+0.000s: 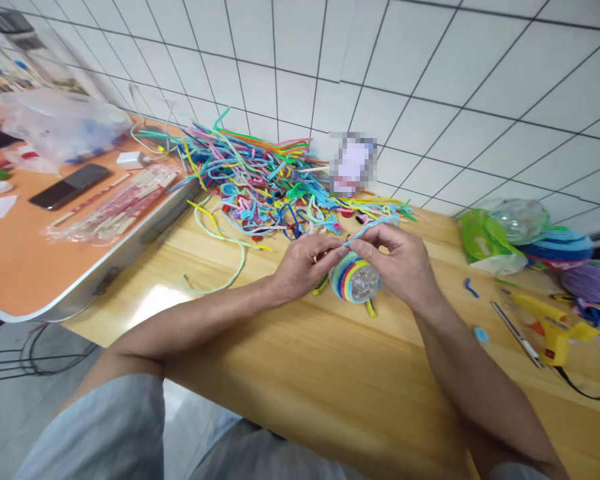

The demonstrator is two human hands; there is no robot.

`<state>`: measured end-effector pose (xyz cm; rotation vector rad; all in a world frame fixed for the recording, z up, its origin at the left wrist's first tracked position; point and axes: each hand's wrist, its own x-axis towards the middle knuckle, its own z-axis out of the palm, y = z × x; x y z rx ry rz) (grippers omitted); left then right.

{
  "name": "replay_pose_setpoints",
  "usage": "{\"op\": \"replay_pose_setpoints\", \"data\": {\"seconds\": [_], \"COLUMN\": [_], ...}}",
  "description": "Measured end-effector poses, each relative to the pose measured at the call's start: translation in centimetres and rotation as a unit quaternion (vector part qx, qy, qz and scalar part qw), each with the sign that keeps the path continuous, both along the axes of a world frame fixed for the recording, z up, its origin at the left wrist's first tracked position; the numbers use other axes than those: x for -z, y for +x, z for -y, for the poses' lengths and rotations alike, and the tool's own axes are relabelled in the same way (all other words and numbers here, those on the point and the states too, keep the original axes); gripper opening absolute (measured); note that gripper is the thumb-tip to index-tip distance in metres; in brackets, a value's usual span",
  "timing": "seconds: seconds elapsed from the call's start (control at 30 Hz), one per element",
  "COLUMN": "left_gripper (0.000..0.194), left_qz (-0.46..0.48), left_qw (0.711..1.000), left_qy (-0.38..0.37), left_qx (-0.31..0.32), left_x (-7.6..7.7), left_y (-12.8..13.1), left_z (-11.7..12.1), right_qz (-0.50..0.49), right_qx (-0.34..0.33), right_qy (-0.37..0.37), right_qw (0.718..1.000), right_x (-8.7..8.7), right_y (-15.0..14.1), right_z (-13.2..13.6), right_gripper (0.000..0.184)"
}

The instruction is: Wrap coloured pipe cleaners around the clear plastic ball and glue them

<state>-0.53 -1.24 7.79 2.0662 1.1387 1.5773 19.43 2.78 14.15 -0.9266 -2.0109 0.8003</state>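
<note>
A light blue pipe cleaner (373, 225) is pinched between the fingertips of my left hand (303, 267) and my right hand (400, 260). Both hands are closed and nearly meet over a round clear object (365, 283), partly wrapped in blue, yellow, red and white coils. My fingers hide its upper part. A short yellow piece (371, 308) sticks out beneath it. Just beyond my hands lies a large tangled heap of colourful pipe cleaners (260, 167). One long pale green pipe cleaner (243, 263) curves across the wood to the left of my left hand.
To the right lie a yellow glue gun (555, 327), a slim white-and-dark tool (517, 333) and a green packet (485, 240). A phone (353, 163) leans against the tiled wall. On the orange table (25, 267) are a dark phone (70, 187) and bagged chopsticks (125, 203).
</note>
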Motion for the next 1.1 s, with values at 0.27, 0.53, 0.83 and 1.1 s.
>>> {"op": "replay_pose_setpoints", "data": {"seconds": [0.27,0.53,0.83,1.1], "left_gripper": [0.037,0.043,0.056,0.062], "left_qz": [0.038,0.034,0.016,0.019], "left_qw": [0.993,0.989,0.987,0.977], "left_qy": [-0.098,-0.132,-0.147,-0.182], "left_qx": [0.049,0.063,0.062,0.109], "left_x": [-0.6,-1.4,-1.2,-2.3], "left_y": [0.1,-0.1,-0.2,-0.5], "left_z": [0.6,0.8,0.6,0.8], "right_qz": [-0.05,-0.021,0.011,0.042], "right_qx": [0.015,-0.021,-0.031,-0.025], "right_qy": [-0.032,-0.021,0.001,0.089], "right_qw": [0.998,0.999,0.999,0.995], "right_x": [-0.1,-0.3,0.3,-0.2], "right_y": [0.1,-0.1,0.3,0.7], "right_z": [0.1,0.2,-0.3,0.2], "right_gripper": [0.021,0.023,0.023,0.021]}}
